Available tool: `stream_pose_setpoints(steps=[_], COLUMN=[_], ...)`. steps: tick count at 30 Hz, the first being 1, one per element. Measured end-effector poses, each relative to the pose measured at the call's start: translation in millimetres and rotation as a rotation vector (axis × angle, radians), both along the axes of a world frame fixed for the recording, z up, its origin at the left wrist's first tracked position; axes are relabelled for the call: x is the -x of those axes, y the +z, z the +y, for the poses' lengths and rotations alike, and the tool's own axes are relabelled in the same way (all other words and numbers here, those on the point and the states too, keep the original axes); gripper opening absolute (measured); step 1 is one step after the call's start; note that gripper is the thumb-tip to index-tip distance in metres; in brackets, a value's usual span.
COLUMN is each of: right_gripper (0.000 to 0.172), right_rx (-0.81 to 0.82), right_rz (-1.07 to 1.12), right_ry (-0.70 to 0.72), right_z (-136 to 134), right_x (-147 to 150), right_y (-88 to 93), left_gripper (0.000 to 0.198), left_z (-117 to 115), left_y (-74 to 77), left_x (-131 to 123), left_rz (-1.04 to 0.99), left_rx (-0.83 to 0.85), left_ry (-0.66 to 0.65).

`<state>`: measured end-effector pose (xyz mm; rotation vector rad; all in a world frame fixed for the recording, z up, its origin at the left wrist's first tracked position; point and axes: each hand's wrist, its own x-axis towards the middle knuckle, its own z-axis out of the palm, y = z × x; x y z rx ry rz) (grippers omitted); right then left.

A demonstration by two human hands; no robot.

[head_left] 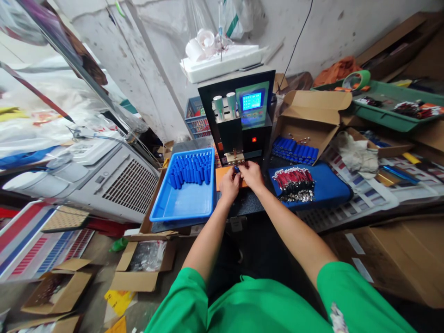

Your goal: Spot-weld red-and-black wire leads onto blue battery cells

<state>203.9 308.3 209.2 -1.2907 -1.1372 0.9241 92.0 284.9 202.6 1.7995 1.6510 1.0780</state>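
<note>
Both hands meet under the tip of a black spot-welding machine (243,125) with a lit blue screen. My left hand (229,184) and my right hand (251,175) are closed together on a small blue cylindrical cell (237,169), held just below the machine's electrodes above an orange pad (221,175). A blue tray (187,203) to the left holds several blue cells at its far end. To the right, a pile of red wired leads (294,182) lies on a blue mat (329,189).
An open cardboard box (312,115) behind the leads holds more blue cells. A green tray (391,111) with small parts is at the far right. A white air cooler (104,175) stands left. Cardboard boxes (138,268) lie on the floor.
</note>
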Motion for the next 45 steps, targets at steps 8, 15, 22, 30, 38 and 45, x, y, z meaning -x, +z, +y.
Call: stream_pose_setpoints(steps=[8, 15, 22, 30, 38, 45], right_gripper=[0.020, 0.023, 0.025, 0.031, 0.040, 0.020], right_rx=[-0.005, -0.010, -0.019, -0.008, -0.022, -0.453], right_rz=[0.021, 0.016, 0.021, 0.038, -0.087, -0.709], right_ry=[0.011, 0.008, 0.006, 0.033, 0.045, -0.140], right_z=[-1, 0, -2, 0, -13, -43], right_x=[0, 0, -1, -3, -17, -36], right_y=[0.1, -1.4, -0.9, -4.2, -7.5, 7.9], left_gripper=[0.034, 0.034, 0.036, 0.031, 0.024, 0.027], left_z=[0, 0, 0, 0, 2, -2], left_y=[-1.7, -0.7, -0.2, -0.5, -1.4, -4.2], left_x=[0, 0, -1, -2, 1, 5], left_rz=[0.009, 0.027, 0.021, 0.033, -0.004, 0.027], left_rx=[-0.002, -0.004, 0.006, -0.014, -0.014, -0.060], left_ry=[0.004, -0.001, 0.014, 0.003, -0.043, -0.102])
